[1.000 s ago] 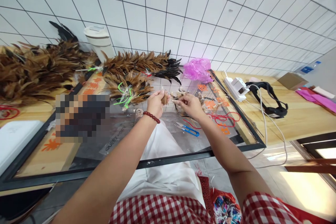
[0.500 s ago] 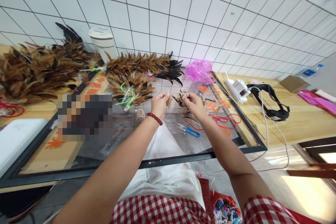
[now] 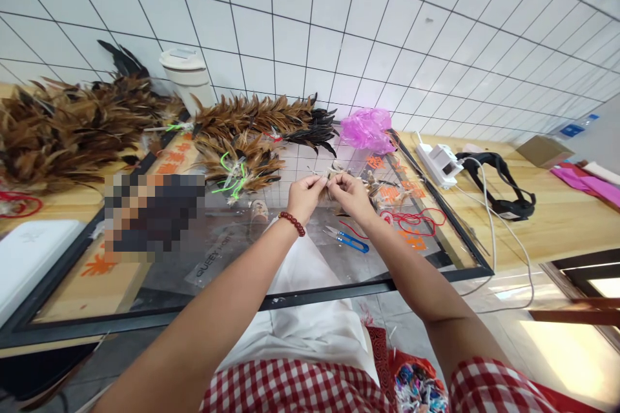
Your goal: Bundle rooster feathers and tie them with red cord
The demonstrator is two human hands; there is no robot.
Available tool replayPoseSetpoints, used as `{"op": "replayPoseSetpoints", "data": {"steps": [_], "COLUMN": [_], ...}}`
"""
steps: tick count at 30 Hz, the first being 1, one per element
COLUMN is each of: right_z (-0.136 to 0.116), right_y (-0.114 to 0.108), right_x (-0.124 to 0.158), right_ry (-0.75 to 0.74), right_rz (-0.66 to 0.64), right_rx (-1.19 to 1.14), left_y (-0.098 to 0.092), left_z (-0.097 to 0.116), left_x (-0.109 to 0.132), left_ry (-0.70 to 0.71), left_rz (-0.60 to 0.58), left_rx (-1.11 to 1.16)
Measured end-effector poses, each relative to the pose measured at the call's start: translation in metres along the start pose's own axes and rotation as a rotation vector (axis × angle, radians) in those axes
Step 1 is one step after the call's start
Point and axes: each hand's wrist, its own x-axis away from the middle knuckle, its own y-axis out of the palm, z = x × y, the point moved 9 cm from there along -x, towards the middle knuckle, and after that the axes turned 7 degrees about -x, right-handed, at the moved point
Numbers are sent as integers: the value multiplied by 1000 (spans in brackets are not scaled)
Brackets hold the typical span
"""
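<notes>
- Head view: small feathers [image 3: 327,181] sit beyond the blue snips [image 3: 352,242], mostly hidden, so their direction and long axis cannot be told.
- Left hand [image 3: 307,196] and right hand [image 3: 352,196] pinch what look like those feathers, close together (a narrow grip).
- Beyond the snips, leftward: bushy brown feather bundle [image 3: 256,160], green-tied.
- Right of the snips: thin red cord [image 3: 407,218], loosely coiled.

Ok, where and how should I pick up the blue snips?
Probably by the blue handle, pinched across its sides from the near right: the snips lie flat, handle end pointing right and slightly toward you, metal blades pointing left and away.
</notes>
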Motion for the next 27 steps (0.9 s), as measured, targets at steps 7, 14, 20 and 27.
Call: {"op": "replayPoseSetpoints", "data": {"steps": [7, 14, 20, 27], "right_z": [-7, -6, -9, -4], "right_y": [3, -6, -10, -8], "right_x": [3, 0, -2, -4], "right_ry": [-57, -64, -79, -27], "right_rz": [-27, 36, 27, -5], "right_rx": [58, -150, -186, -320], "left_y": [-3, -1, 7, 16], "left_z": [-2, 2, 2, 2], "left_x": [-2, -1, 3, 8], "left_ry": [-5, 7, -11, -80], "left_rz": [19, -7, -87, -197], "left_rx": [-49, -95, -48, 27]}}
